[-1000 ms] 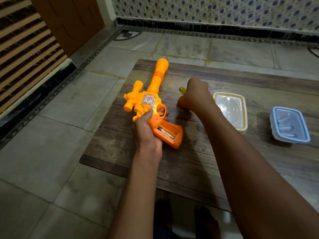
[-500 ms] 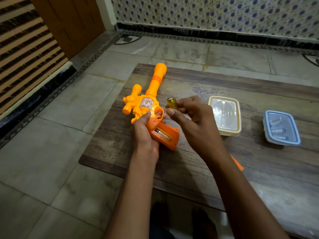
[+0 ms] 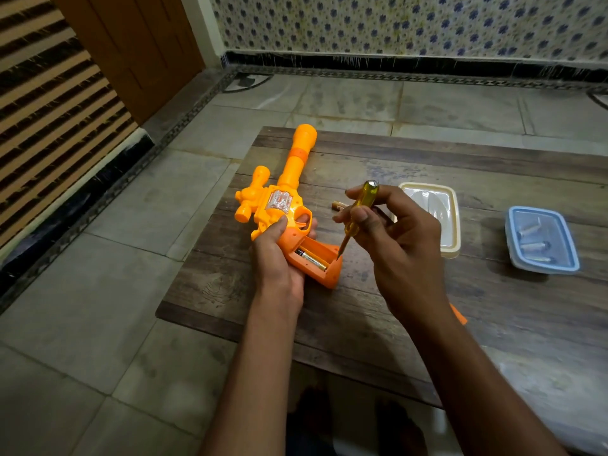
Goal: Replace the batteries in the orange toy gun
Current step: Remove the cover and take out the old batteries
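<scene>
Seen on my remote feed: both arms are bare, unsleeved from the wrist down to the lower edge of the frame. The left forearm reads slim. The right forearm, closer to the wide lens, looms thicker. The left hand and right hand are ungloved, with slender fingers and short-cut nails; I make out the right thumbnail plainly. Two feet lie in deep shadow at the bottom, and I cannot tell whether they are shod.

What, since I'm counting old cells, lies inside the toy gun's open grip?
In the toy gun, one battery lies in the compartment, with the screwdriver tip at its lower end. The left hand hides the upper corner.
</scene>
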The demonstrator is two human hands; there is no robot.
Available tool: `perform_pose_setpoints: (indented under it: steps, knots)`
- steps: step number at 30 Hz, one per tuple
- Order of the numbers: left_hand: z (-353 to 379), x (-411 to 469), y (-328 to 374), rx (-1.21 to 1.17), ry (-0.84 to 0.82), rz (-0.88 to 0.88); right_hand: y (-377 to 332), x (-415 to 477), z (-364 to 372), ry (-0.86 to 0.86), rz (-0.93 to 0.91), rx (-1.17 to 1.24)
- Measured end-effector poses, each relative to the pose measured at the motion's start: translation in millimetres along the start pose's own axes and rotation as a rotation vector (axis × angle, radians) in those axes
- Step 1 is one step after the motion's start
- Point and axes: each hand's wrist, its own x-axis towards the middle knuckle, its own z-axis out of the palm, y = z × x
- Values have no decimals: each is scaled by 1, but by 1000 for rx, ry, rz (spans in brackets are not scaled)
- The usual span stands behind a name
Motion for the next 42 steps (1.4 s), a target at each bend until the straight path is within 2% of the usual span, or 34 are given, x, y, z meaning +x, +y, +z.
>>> perform_pose_setpoints:
  steps: [6, 11, 18, 29, 37, 42]
  knots:
    - [-1, 3, 0, 38, 14, 5, 2, -2, 5, -73, 27, 85]
    - [-1, 3, -1, 14, 21, -4, 1, -2, 6, -69, -4, 105]
    - [0, 1, -1, 37, 6, 6, 15, -2, 10, -21, 6, -76]
    - [-2, 1, -1, 29, -21, -12, 14, -4, 11, -44, 44, -134]
    - [-2, 4, 1, -28, 22, -6, 5, -9, 6, 25, 61, -257]
    - [-2, 6, -1, -61, 30, 11, 5, -15, 9, 125, 65, -168]
